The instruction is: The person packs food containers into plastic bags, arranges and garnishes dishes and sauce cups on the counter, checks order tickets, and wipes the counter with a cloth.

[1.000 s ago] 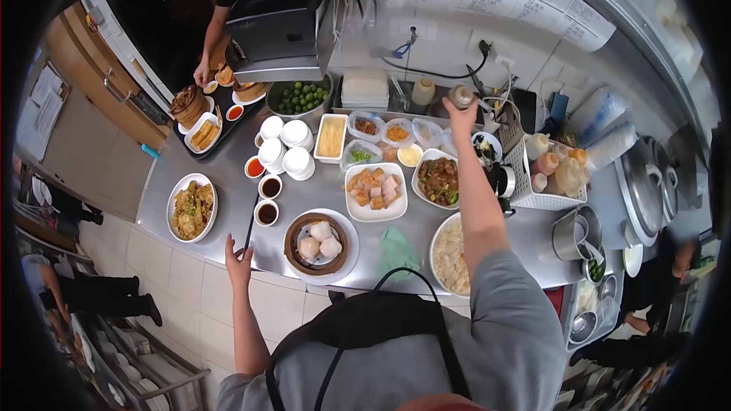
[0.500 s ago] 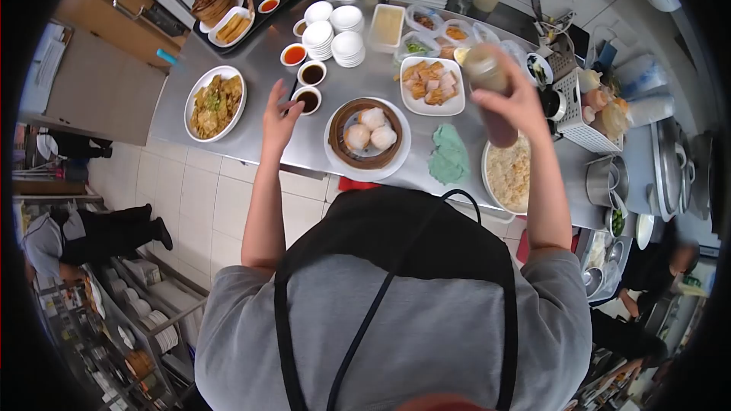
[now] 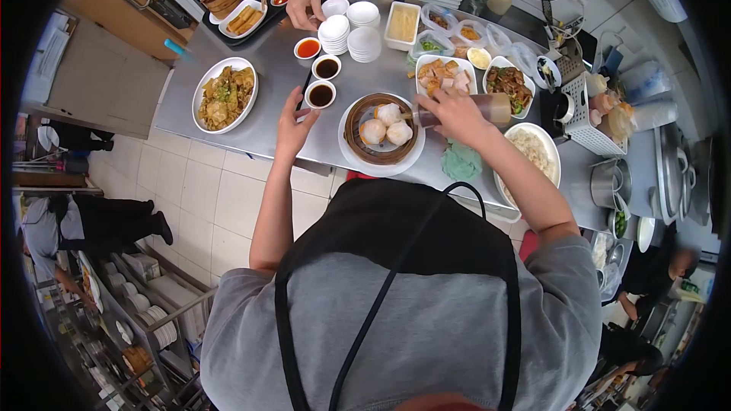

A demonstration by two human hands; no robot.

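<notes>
My right hand (image 3: 459, 116) is wrapped round a squeeze bottle (image 3: 495, 109) of brownish sauce, held on its side with its tip pointing left. That tip reaches over the right edge of a round bamboo steamer (image 3: 355, 141). Three pale dumplings (image 3: 373, 132) sit inside the steamer, which rests on a white plate (image 3: 417, 154). My left hand (image 3: 292, 126) hovers at the counter's front edge with fingers apart and nothing in them. Just beyond it stands a small dish of dark sauce (image 3: 320, 94), with a second dark sauce dish (image 3: 327, 68) behind.
Another person's hand (image 3: 304, 4) reaches toward stacked white dishes (image 3: 333, 33). A noodle plate (image 3: 250, 99) lies left. At right are a green cloth (image 3: 461, 161), a fried-food dish (image 3: 419, 84), a meat dish (image 3: 528, 107) and a rice-like dish (image 3: 554, 151).
My right hand has swung left and tipped the bottle from upright onto its side, bringing its tip to the steamer. The other person's hand has come to the stacked dishes.
</notes>
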